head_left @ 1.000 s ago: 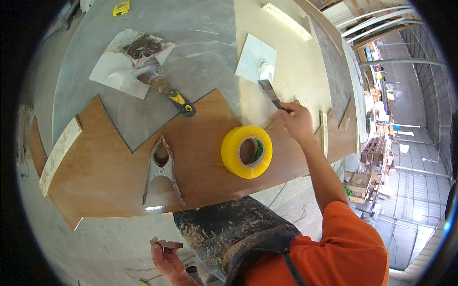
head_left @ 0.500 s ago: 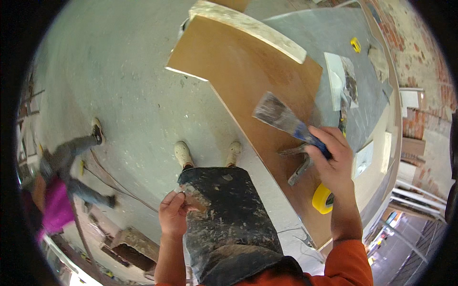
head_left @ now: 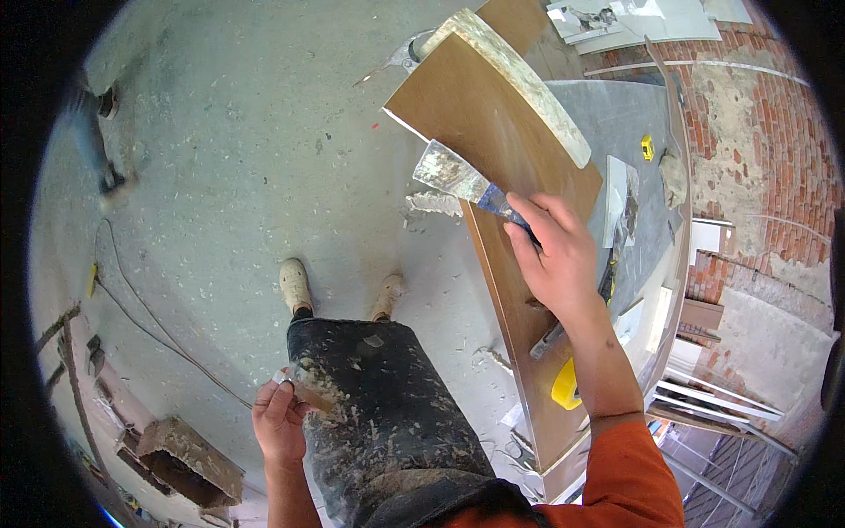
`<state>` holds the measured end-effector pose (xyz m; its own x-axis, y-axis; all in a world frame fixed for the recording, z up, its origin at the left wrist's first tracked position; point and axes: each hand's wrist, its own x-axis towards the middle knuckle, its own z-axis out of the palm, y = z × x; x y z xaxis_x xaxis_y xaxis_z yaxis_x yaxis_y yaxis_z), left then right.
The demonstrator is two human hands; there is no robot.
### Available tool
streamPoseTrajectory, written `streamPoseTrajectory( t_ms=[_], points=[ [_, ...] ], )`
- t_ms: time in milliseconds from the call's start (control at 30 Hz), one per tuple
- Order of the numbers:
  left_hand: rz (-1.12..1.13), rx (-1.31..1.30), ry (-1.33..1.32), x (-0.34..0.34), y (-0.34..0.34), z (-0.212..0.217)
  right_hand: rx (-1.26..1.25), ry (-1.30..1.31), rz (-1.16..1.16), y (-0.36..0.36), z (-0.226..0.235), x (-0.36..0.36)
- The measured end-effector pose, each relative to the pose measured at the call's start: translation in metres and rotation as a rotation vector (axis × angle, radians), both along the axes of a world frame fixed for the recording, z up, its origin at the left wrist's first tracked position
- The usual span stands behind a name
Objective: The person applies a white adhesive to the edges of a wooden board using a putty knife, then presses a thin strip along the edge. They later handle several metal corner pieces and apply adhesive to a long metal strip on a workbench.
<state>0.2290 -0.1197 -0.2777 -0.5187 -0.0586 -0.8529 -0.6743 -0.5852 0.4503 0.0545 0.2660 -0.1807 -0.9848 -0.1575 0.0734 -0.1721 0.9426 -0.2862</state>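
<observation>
right hand [head_left: 559, 264] wrapped tight round the dark handle of a wide putty knife [head_left: 462, 180], fingers clamped shut on it, the plaster-crusted blade jutting past the left edge of the brown board [head_left: 519, 158] near its far corner, above the concrete floor [head_left: 246, 176]. left hand [head_left: 280, 422] low by the hip, fingertips pinched together on a small scraper [head_left: 304, 392] pressed against the spattered dark trousers [head_left: 387, 414]; not clear how much of that tool is hidden behind the leg.

could easily shed crust off the blade onto the floor and the pale shoes [head_left: 295, 283] below, since the blade hangs beyond the board's edge. lump of dried filler [head_left: 433, 204] already sitting just off that edge. a slack wrist or greasy grip would likely let the knife tip and drop, handle being held near its end. a careless swing back over the board might catch the long plastered strip [head_left: 528, 84] lying across the far corner and nudge it off. yellow tape roll [head_left: 566, 385] and a metal tool [head_left: 550, 339] lie by the near edge under the forearm, so probably knocked by an elbow drawn back. thin cable [head_left: 150, 308] trailing across the floor to the left, a likely snag for a sideways step.
</observation>
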Motion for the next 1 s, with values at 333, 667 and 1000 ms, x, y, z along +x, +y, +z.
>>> streamPoseTrajectory(
  t_ms=[333,667,1000],
  points=[
    [-0.006,-0.023,-0.016,0.002,-0.005,-0.002,0.037,0.089,-0.077,0.008,-0.005,-0.002],
    [-0.020,-0.024,-0.041,-0.018,-0.001,0.019,-0.043,0.225,-0.204,0.003,0.028,0.008],
    [-0.274,0.031,0.261,-0.137,-0.033,0.130,-2.040,-0.301,-0.706,-0.045,0.124,0.104]
  ],
)
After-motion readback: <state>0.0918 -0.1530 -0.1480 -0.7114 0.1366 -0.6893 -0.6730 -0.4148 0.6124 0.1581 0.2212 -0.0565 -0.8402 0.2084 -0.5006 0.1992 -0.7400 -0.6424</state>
